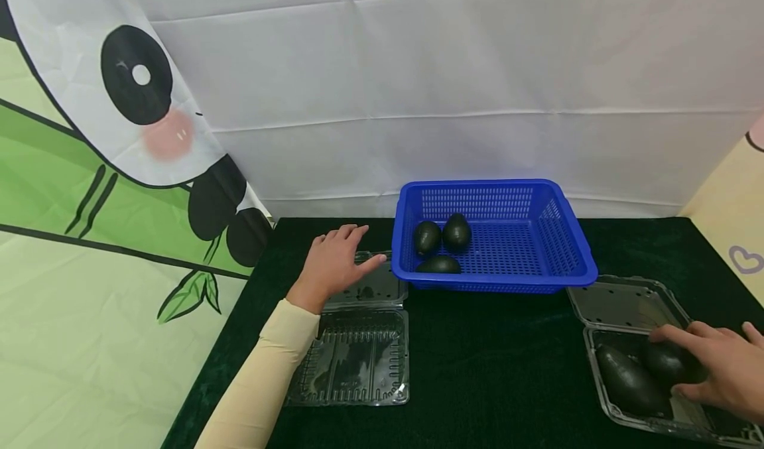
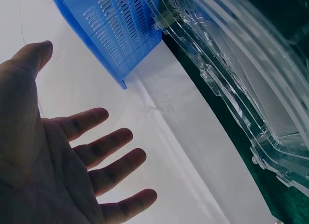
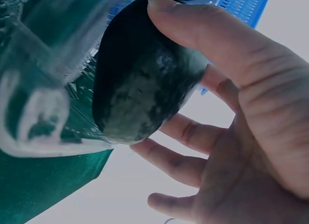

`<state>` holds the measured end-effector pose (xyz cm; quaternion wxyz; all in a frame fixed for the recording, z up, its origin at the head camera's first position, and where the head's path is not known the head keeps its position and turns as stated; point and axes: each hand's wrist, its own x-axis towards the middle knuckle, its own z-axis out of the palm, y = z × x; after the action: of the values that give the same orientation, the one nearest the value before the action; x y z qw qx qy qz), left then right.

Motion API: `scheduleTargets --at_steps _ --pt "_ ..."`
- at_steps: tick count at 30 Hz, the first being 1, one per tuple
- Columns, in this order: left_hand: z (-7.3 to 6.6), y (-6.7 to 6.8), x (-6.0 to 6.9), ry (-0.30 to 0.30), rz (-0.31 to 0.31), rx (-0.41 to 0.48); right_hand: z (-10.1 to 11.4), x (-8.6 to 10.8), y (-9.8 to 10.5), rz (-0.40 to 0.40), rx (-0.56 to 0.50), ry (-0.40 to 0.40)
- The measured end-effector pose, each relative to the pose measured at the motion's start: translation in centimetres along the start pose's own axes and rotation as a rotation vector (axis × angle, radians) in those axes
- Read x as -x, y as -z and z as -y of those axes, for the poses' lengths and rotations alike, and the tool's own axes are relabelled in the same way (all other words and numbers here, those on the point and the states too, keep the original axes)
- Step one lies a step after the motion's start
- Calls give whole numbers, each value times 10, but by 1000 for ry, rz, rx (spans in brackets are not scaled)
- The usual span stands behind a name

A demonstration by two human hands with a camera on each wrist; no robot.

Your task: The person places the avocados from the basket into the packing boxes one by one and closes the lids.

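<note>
Two glossy, dark green, egg-shaped avocados (image 1: 629,381) show in an open, clear plastic clamshell box (image 1: 610,410), which we find between two and three o'clock, taking the bottom middle of the head view as our dial's centre. There we see the right hand (image 1: 716,369) gripping one of them between thumb and curved fingers, covering part of the box. Toward one o'clock we have a blue, rectangular, perforated plastic basket (image 1: 495,280), with three similar avocados (image 1: 457,233) grouped at its nine o'clock side. Between eleven and twelve lies a second clear plastic clamshell box (image 1: 373,363); we see no fruit in it, and its lid is laid back toward twelve. Above that lid we see the left hand (image 1: 333,264), fingers spread wide, holding nothing. We judge that two avocados are boxed, one not yet let go; three are left in the basket, and both lids are open.
</note>
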<state>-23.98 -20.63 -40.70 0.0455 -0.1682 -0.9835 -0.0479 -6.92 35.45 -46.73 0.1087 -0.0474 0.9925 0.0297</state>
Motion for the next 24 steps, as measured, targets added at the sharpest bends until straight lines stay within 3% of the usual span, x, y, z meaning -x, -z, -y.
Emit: scheduleTargets --at_steps 13,24 --pt "-2 1 0 -3 8 -4 6 8 -11 -64 -11 3" --pt "-2 1 -1 -20 9 -8 11 17 12 -135 -8 -16"
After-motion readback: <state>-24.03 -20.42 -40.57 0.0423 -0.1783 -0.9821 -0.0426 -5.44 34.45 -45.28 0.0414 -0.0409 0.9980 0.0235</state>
